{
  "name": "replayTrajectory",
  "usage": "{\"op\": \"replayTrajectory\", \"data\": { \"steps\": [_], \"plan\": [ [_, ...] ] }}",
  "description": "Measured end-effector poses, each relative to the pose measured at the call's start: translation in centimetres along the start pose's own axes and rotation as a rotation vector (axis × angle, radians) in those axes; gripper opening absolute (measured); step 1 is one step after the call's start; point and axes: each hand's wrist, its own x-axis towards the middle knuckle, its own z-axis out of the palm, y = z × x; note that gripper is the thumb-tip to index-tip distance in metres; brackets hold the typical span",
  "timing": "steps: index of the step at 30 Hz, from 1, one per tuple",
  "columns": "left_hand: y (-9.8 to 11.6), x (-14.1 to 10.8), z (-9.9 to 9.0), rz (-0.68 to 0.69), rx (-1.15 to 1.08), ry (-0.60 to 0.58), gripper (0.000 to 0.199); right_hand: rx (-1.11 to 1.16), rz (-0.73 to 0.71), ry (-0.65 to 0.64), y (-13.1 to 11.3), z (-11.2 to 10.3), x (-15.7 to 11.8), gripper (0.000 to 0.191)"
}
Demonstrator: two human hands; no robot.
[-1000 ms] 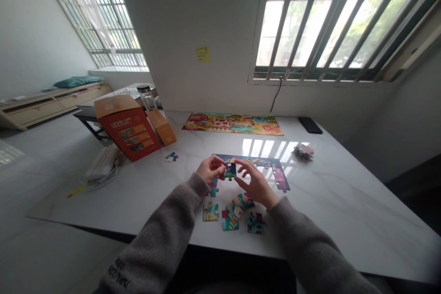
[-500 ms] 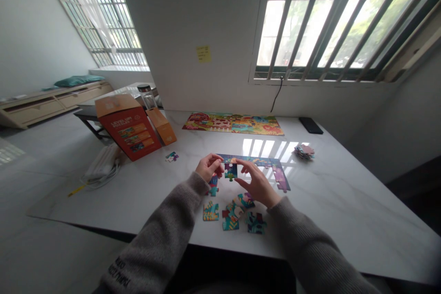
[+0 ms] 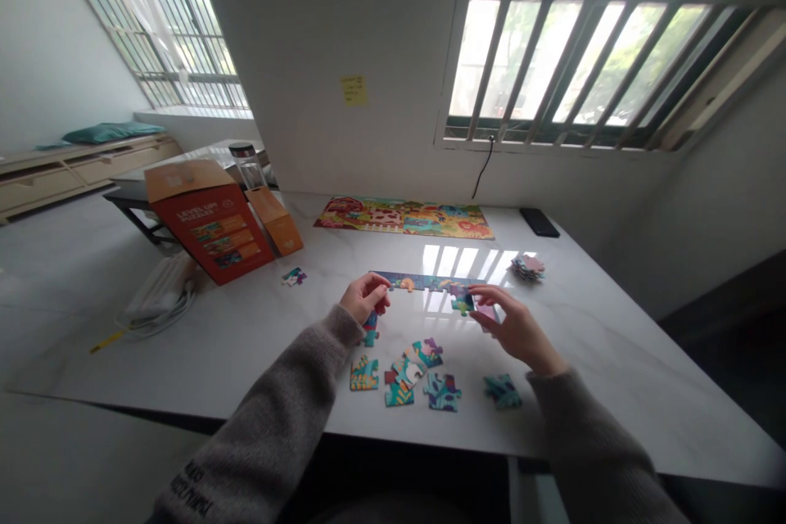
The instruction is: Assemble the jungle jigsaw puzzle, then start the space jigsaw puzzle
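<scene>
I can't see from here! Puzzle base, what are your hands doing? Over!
Right hand at teal jigsaw piece; left hand by blue jigsaw piece; nothing blocking.

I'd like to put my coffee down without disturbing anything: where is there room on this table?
Bare white marble shows right of the right hand and the stacked puzzle pieces, and also between the red-orange puzzle box and the left hand. It is crowded below the hands, among the loose puzzle pieces.

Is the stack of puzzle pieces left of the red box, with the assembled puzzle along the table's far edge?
No: the head view shows the stack of puzzle pieces right of the red box; the assembled puzzle is along the far edge.
</scene>
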Motion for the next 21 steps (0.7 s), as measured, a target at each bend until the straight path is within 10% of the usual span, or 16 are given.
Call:
{"op": "replayTrajectory", "data": {
  "steps": [5, 12, 21],
  "plan": [
    [-0.5, -0.2, 1.8, 0.019, 0.114, -0.195, 0.029, -0.116, 0.109, -0.057, 2.8, -3.6, -5.1, 0.027],
    [0.9, -0.8, 8.7, 0.371, 0.636, -0.688, 0.030, -0.195, 0.141, -0.081, 4.0, -2.7, -9.3, 0.025],
    [-0.4, -0.4, 14.8, 0.552, 1.085, -0.625, 0.038, -0.259, 0.142, -0.091, 4.1, -2.3, -9.6, 0.024]
  ]
}}
